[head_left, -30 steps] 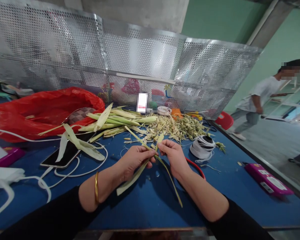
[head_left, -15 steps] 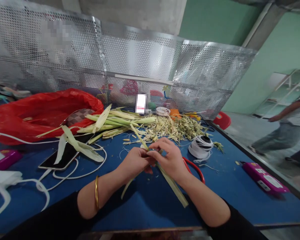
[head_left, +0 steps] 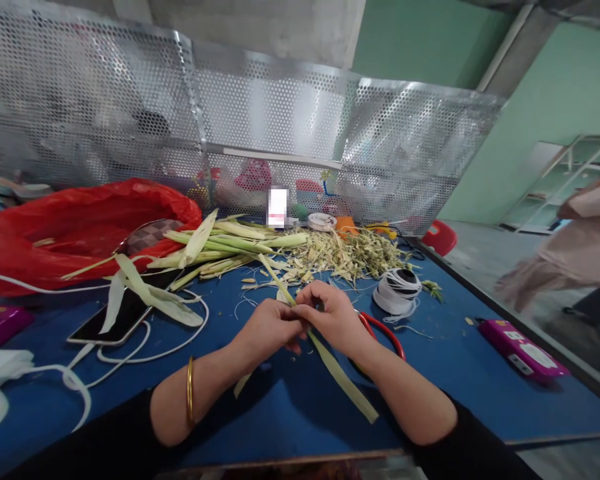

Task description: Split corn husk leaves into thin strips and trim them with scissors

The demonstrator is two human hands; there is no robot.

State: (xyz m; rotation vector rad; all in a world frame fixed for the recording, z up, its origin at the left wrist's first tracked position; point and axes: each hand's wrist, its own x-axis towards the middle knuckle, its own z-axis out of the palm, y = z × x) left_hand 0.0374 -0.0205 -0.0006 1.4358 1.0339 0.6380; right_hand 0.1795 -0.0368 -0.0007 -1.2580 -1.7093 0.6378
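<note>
My left hand [head_left: 270, 327] and my right hand [head_left: 333, 317] meet over the blue table, pinching a pale green plant stalk [head_left: 275, 275] between them. The upper end of the stalk slants up and left, towards a heap of similar stalks [head_left: 235, 243]. From under my right hand a long flat leaf strip [head_left: 347, 383] hangs towards the table's front edge. A shorter strip end [head_left: 241, 385] shows below my left wrist. My fingers hide where the pieces meet. Beside my right hand lie red looped handles [head_left: 397, 343], partly covered by my forearm.
Plant scraps [head_left: 350, 257] lie behind my hands, a white cord spool [head_left: 397, 297] to their right. At left are a red plastic bag [head_left: 80, 210], a phone [head_left: 107, 323] under husk leaves, and white cables. A purple box [head_left: 523, 353] sits right. A person [head_left: 575, 247] moves beyond the table.
The whole view has shifted slightly left. My hands stay together on the stalk; the strip below my left wrist shows less. A blurred figure in pinkish clothing replaces the one in grey trousers.
</note>
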